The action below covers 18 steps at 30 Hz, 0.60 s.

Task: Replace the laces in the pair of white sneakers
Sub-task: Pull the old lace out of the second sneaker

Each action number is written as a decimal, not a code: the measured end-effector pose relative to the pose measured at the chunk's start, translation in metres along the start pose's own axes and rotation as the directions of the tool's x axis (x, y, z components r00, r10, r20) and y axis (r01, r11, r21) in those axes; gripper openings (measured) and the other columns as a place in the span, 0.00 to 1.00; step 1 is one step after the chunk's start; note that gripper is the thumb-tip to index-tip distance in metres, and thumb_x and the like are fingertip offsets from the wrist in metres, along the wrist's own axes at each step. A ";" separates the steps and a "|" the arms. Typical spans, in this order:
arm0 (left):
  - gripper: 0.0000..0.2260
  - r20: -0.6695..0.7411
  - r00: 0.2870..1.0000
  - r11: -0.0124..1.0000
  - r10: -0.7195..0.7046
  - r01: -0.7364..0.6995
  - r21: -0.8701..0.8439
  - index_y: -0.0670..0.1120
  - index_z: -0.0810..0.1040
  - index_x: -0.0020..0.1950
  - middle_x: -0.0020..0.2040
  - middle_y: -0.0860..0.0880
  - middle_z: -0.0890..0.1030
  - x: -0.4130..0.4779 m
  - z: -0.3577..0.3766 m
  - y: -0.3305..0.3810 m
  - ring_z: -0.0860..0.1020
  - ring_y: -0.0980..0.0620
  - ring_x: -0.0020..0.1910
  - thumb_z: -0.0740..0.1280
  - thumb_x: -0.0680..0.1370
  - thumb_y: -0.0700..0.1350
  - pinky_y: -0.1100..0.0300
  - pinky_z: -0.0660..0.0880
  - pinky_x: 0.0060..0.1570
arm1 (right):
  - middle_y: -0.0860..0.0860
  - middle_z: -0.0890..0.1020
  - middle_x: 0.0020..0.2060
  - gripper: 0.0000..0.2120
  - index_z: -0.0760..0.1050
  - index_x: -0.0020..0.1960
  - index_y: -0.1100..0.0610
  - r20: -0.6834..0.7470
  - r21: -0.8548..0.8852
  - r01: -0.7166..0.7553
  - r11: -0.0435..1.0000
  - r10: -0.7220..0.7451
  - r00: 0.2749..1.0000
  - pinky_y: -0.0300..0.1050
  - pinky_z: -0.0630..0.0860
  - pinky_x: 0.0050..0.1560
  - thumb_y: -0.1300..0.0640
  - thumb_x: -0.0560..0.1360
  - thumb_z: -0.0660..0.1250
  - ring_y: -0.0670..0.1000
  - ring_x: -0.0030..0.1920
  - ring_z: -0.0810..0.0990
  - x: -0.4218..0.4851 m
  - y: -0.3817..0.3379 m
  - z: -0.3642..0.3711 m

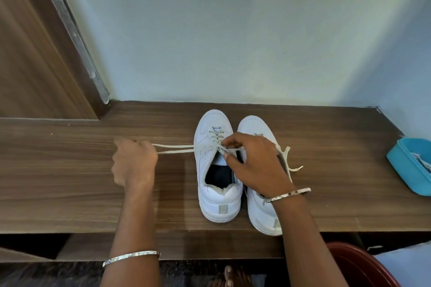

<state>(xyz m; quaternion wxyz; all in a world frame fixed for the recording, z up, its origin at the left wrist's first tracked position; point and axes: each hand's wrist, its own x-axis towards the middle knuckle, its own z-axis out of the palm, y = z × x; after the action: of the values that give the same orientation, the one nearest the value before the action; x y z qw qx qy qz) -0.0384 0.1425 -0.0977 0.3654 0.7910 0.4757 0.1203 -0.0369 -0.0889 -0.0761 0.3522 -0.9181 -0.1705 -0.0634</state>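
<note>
Two white sneakers stand side by side on the wooden shelf (pixel 70 170), toes toward the wall. The left sneaker (pixel 215 170) carries a pale lace (pixel 177 148) crossed through its front eyelets. My left hand (pixel 134 163) grips two strands of that lace and holds them stretched out to the left. My right hand (pixel 254 163) pinches the lace at the eyelets over the left sneaker's tongue and covers much of the right sneaker (pixel 258 212). A loose lace end (pixel 288 158) trails to the right of that hand.
A blue plastic tub (pixel 410 165) with something white inside sits at the shelf's right end. A dark red round container (pixel 359 265) stands below at the lower right. The wall runs close behind the shoes, and a wooden door frame (pixel 77 37) rises at the left.
</note>
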 end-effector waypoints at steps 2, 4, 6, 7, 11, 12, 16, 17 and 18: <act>0.19 0.013 0.999 0.999 -0.042 0.042 0.000 0.41 0.70 0.66 0.53 0.38 0.84 0.008 0.000 -0.006 0.77 0.33 0.60 0.60 0.77 0.47 0.43 0.73 0.58 | 0.37 0.82 0.44 0.09 0.81 0.53 0.45 0.030 0.004 -0.045 0.999 0.045 0.999 0.58 0.70 0.67 0.52 0.74 0.71 0.40 0.51 0.80 0.000 0.002 -0.001; 0.18 0.056 0.994 0.995 -0.096 0.097 -0.005 0.41 0.74 0.63 0.45 0.40 0.85 0.016 -0.005 -0.014 0.79 0.35 0.58 0.60 0.75 0.46 0.45 0.74 0.57 | 0.38 0.83 0.43 0.07 0.82 0.52 0.46 0.023 0.040 -0.067 0.997 0.067 0.998 0.54 0.73 0.64 0.52 0.74 0.72 0.40 0.49 0.80 -0.001 0.004 -0.004; 0.17 0.119 0.980 0.987 -0.158 0.162 -0.024 0.40 0.81 0.54 0.34 0.44 0.84 0.023 -0.015 -0.024 0.81 0.39 0.54 0.61 0.71 0.46 0.48 0.77 0.57 | 0.42 0.84 0.44 0.05 0.83 0.51 0.49 0.022 0.048 -0.061 0.997 0.060 0.998 0.43 0.75 0.60 0.54 0.76 0.71 0.41 0.47 0.80 -0.002 0.004 -0.005; 0.17 0.136 0.974 0.982 -0.181 0.187 -0.035 0.40 0.82 0.50 0.33 0.44 0.84 0.025 -0.021 -0.029 0.82 0.40 0.51 0.61 0.67 0.46 0.47 0.78 0.57 | 0.43 0.85 0.45 0.06 0.84 0.51 0.50 0.015 0.041 -0.056 0.998 0.055 0.998 0.36 0.73 0.57 0.56 0.76 0.70 0.42 0.47 0.80 -0.003 0.004 -0.005; 0.16 0.077 0.970 0.973 -0.231 0.230 0.020 0.40 0.81 0.53 0.50 0.38 0.84 0.036 -0.036 -0.047 0.81 0.35 0.55 0.71 0.66 0.43 0.45 0.77 0.55 | 0.48 0.81 0.45 0.09 0.84 0.50 0.50 -0.038 0.064 -0.051 0.997 0.054 0.998 0.33 0.69 0.49 0.61 0.77 0.67 0.45 0.48 0.79 0.000 0.009 -0.002; 0.18 0.070 0.973 0.976 -0.218 0.216 0.037 0.41 0.80 0.56 0.54 0.38 0.83 0.037 -0.038 -0.047 0.80 0.35 0.56 0.75 0.68 0.45 0.45 0.77 0.56 | 0.48 0.81 0.45 0.10 0.83 0.50 0.50 -0.048 0.071 -0.046 0.996 0.050 0.998 0.35 0.70 0.49 0.62 0.78 0.67 0.46 0.48 0.79 0.001 0.010 -0.001; 0.24 0.329 0.932 0.987 0.151 -0.126 -0.097 0.54 0.78 0.56 0.58 0.44 0.80 0.037 -0.032 -0.028 0.79 0.43 0.55 0.81 0.65 0.40 0.48 0.77 0.59 | 0.47 0.79 0.44 0.11 0.82 0.51 0.49 -0.080 0.061 -0.008 0.998 0.013 0.997 0.38 0.72 0.48 0.63 0.78 0.65 0.44 0.46 0.78 0.001 0.007 0.003; 0.27 0.369 0.878 0.952 0.303 -0.265 -0.152 0.57 0.77 0.57 0.61 0.46 0.78 0.032 -0.029 -0.021 0.78 0.45 0.57 0.80 0.64 0.37 0.48 0.76 0.60 | 0.47 0.79 0.44 0.12 0.82 0.51 0.49 -0.081 0.056 -0.005 0.998 0.009 0.997 0.39 0.73 0.49 0.64 0.78 0.64 0.44 0.46 0.78 0.000 0.006 0.002; 0.26 0.378 0.815 0.898 0.440 -0.397 -0.191 0.59 0.77 0.57 0.63 0.48 0.76 0.024 -0.025 -0.012 0.76 0.48 0.60 0.78 0.65 0.38 0.48 0.75 0.61 | 0.47 0.79 0.45 0.12 0.82 0.51 0.50 -0.080 0.056 -0.006 0.998 0.010 0.997 0.40 0.73 0.50 0.64 0.78 0.64 0.44 0.47 0.78 0.000 0.006 0.002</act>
<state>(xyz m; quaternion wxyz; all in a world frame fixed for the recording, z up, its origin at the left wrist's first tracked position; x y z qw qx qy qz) -0.0478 0.1778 -0.0923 0.4622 0.8634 0.1953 0.0529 -0.0349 -0.0916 -0.0816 0.3843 -0.9054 -0.1542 -0.0941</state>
